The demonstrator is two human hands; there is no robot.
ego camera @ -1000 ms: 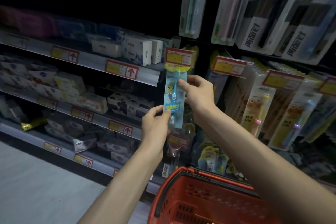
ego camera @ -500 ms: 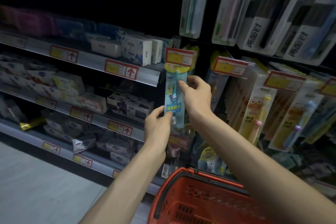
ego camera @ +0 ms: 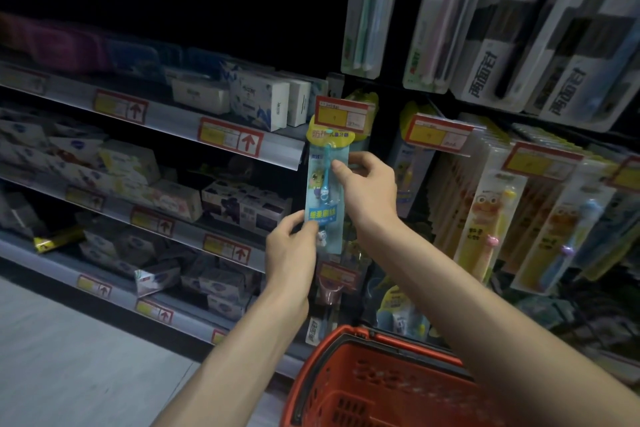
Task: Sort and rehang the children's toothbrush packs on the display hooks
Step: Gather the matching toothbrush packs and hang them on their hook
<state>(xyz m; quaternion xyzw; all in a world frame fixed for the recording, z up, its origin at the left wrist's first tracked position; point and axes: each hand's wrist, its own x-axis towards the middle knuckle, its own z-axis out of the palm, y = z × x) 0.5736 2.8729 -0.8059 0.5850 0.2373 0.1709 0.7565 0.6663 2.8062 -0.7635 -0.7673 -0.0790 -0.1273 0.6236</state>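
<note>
A blue children's toothbrush pack (ego camera: 325,184) with a yellow top card stands upright in front of the display, its top just under a red-and-yellow price tag (ego camera: 341,114). My left hand (ego camera: 291,250) pinches its lower edge. My right hand (ego camera: 369,184) pinches its right side near the middle. Whether the pack's hole is on the hook is hidden behind the tag. More children's packs, yellow ones (ego camera: 485,218) and a blue one (ego camera: 571,236), hang on hooks to the right.
A red shopping basket (ego camera: 346,374) sits below my forearms. Shelves of boxed goods (ego camera: 263,97) with price strips run along the left. Adult toothbrush packs (ego camera: 491,45) hang above right. More packs (ego camera: 398,308) hang low behind the basket. Pale floor (ego camera: 69,357) lies bottom left.
The pack has shifted slightly upward toward the price tag, both hands keeping their hold. The view has barely moved.
</note>
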